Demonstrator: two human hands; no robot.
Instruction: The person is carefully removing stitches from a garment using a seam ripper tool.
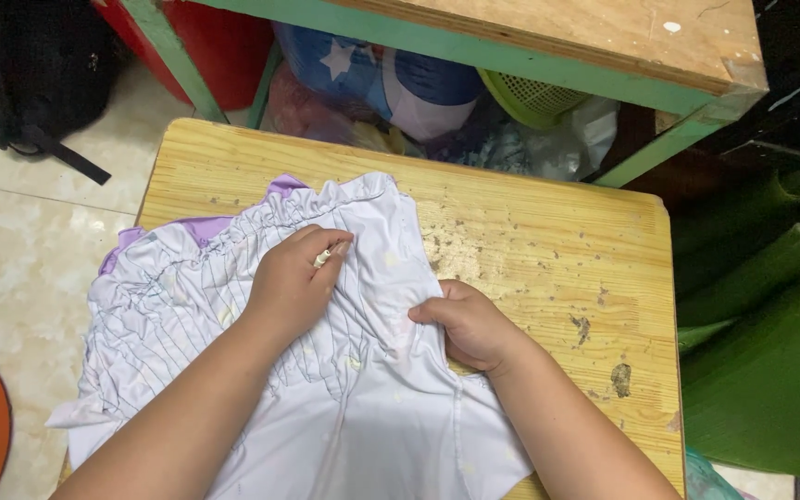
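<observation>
I'm looking down at a white garment (326, 370) w/ gathered, shirred fabric and thin pencil-like lines, spread over the near-left part of a small wooden table (548, 241). Purple trim (198, 228) shows at its far-left edge.

My left hand (293, 282) rests on the middle of the cloth, fingers curled round a small pale stick, prob. tailor's chalk (324, 256), tip down on the fabric. My right hand (472, 324) is closed, pinching a fold at the garment's right edge, pulling it taut.

Step in hand, as I judge it: marking the fabric while it's held flat. Next move prob. needs the right hand's tension kept steady so the thin cloth doesn't ripple under the tip.

Materials: cloth looks thin, soft, stretchy, puckered at the gathers. Tabletop is pale varnished wood, scuffed and pitted on the far-right side. Beyond it, a green-framed bench (548, 46) w/ a plywood top, bags of cloth (391, 83) stuffed below. Tiled floor (20, 241) at left, a green rolled mat (770, 352) at right.
</observation>
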